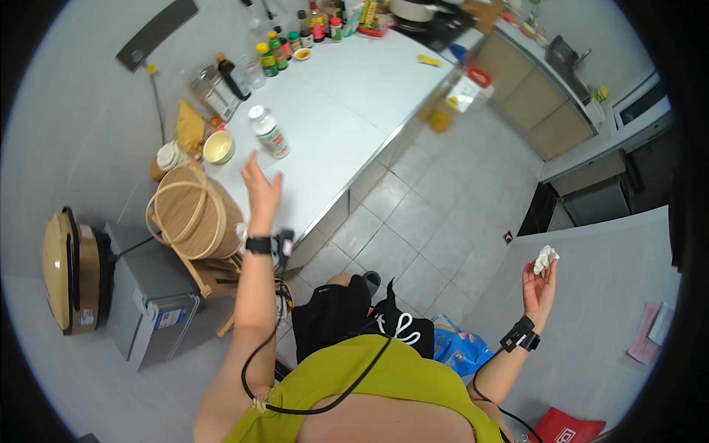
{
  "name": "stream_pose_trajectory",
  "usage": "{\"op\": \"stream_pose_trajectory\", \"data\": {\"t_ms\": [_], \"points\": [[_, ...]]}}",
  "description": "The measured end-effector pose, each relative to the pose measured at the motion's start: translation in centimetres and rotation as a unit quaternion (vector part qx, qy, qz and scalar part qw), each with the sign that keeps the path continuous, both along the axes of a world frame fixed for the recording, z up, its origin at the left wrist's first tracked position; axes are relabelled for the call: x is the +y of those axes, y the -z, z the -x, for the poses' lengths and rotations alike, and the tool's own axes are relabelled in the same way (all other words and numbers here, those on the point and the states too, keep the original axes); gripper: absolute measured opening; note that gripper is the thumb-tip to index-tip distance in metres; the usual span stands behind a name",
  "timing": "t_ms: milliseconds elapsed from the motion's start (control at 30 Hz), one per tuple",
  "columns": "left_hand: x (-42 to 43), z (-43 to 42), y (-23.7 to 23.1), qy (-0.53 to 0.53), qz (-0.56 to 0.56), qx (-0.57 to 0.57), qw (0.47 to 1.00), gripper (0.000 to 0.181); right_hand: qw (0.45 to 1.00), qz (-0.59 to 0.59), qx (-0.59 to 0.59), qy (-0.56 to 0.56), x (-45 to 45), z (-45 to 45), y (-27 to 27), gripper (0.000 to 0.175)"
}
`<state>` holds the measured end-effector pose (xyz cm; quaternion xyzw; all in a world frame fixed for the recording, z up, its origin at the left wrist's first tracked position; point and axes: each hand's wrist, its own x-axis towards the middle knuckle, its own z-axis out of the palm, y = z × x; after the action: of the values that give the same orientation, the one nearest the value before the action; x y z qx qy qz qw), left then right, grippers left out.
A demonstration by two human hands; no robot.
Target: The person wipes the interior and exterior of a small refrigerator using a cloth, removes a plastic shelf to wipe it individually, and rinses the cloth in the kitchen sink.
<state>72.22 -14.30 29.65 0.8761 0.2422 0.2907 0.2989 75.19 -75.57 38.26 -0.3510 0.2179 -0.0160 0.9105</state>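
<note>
My left hand is stretched over the white countertop, fingers apart and holding nothing. Just beyond its fingertips stands a clear plastic bottle with a white cap and a printed label; a small gap seems to separate them. Out to the right, away from the counter, my right hand grips a crumpled white tissue between thumb and fingers. A pale yellow bowl sits left of the bottle. Close beside my left wrist is a round woven basket with a hoop handle.
Sauce and seasoning bottles line the wall behind the counter, near a small dish. A pot stands on the stove at the back. Left are a rice cooker and a grey cabinet. A blue bag lies by my legs.
</note>
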Motion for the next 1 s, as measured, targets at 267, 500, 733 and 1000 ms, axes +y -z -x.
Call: {"op": "stream_pose_trajectory", "data": {"t_ms": [267,500,733,1000], "points": [[13.1,-13.5,1.3,-0.227,-0.295,0.151,0.916,0.041,0.999,0.015,-0.002,-0.039,0.7,-14.2,0.4,0.029],[5.9,-23.8,-3.8,-0.216,-0.247,0.197,0.924,0.022,0.999,0.025,-0.032,-0.032,-1.8,-32.8,1.3,0.028],[-0.9,-41.8,-9.2,-0.060,-0.198,0.053,0.977,0.023,1.000,-0.007,0.013,-0.010,-2.4,-47.8,-0.1,0.027],[-16.9,-65.5,-13.8,0.106,-0.092,-0.108,0.984,0.020,0.991,-0.060,0.105,0.055,-5.1,-63.9,2.4,0.022]]}}
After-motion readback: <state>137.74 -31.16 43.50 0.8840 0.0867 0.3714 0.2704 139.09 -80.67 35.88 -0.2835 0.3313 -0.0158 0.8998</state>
